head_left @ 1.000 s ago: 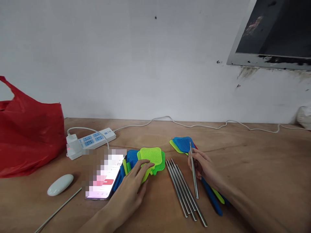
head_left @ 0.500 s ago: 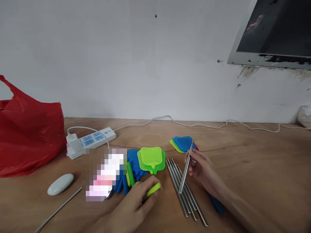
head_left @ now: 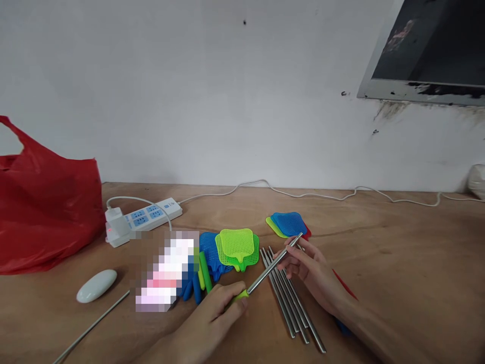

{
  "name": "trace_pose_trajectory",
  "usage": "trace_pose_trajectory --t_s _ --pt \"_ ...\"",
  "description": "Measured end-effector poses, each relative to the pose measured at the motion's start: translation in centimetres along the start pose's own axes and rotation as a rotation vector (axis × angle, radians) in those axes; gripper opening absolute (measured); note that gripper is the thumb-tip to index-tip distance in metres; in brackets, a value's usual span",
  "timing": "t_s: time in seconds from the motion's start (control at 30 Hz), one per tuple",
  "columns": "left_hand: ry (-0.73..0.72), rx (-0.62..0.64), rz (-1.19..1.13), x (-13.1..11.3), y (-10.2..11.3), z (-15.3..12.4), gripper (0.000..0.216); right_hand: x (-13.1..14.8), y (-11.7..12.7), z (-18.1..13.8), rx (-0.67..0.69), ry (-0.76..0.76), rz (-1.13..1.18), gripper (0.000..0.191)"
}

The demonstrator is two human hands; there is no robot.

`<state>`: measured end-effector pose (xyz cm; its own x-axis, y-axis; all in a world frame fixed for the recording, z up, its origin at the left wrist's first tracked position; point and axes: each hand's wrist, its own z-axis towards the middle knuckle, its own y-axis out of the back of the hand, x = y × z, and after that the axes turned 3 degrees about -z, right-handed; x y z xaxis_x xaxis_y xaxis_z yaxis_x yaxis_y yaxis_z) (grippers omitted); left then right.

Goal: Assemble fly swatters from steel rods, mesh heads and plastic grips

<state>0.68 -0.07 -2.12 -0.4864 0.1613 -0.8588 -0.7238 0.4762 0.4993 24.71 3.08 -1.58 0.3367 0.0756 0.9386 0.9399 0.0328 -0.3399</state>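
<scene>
My left hand [head_left: 217, 316] is closed around a yellow-green handle grip [head_left: 243, 294]. A metal rod [head_left: 267, 273] slants up from the end of that grip, and the fingers of my right hand [head_left: 310, 268] pinch its upper part. Beneath the rod, several more metal rods [head_left: 293, 308] lie side by side on the table. Mesh fly swatter heads in green and yellow [head_left: 237, 242] overlap blue ones [head_left: 208, 253] beyond my left hand. Loose green grips [head_left: 205, 271] and blue grips [head_left: 196, 289] lie beside them. Past my right hand is another pile of swatter heads [head_left: 290, 222].
On the left are a red plastic bag [head_left: 49, 202], a white power strip [head_left: 151, 217] and a white oval object [head_left: 97, 286]. A blurred-out bright patch [head_left: 166, 273] covers something beside the grips. A white cable [head_left: 322, 195] runs along the wall.
My right hand has tilted the rod, lowering its near end to the left. That end now meets the yellow-green grip in my left hand. The lying rods have stayed put.
</scene>
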Motion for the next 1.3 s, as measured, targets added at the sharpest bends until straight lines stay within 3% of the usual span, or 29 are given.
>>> trace_pose_trajectory --t_s 0.23,0.5,0.77,0.97,1.17,1.3 --pt "-0.014 0.0 -0.029 -0.4 0.2 -0.1 0.037 0.3 -0.2 -0.3 0.027 0.034 -0.034 0.034" --pt "0.021 0.008 -0.052 0.1 0.3 0.0 0.038 -0.5 0.8 -0.1 -0.01 0.175 -0.153 0.028" --pt "0.071 0.098 0.001 -0.7 0.5 0.1 0.04 -1.6 0.5 -0.1 0.255 -0.02 -0.445 0.035" --pt "0.067 0.076 -0.021 -0.7 0.4 0.2 0.04 -0.9 0.3 -0.3 0.224 0.106 -0.511 0.032" --pt "0.066 0.068 -0.029 -0.6 0.4 0.4 0.043 -0.6 0.6 -0.1 0.102 0.12 -0.423 0.037" --pt "0.022 0.075 -0.005 -0.5 0.2 0.6 0.046 -0.8 0.8 0.1 0.102 0.11 -0.411 0.036"
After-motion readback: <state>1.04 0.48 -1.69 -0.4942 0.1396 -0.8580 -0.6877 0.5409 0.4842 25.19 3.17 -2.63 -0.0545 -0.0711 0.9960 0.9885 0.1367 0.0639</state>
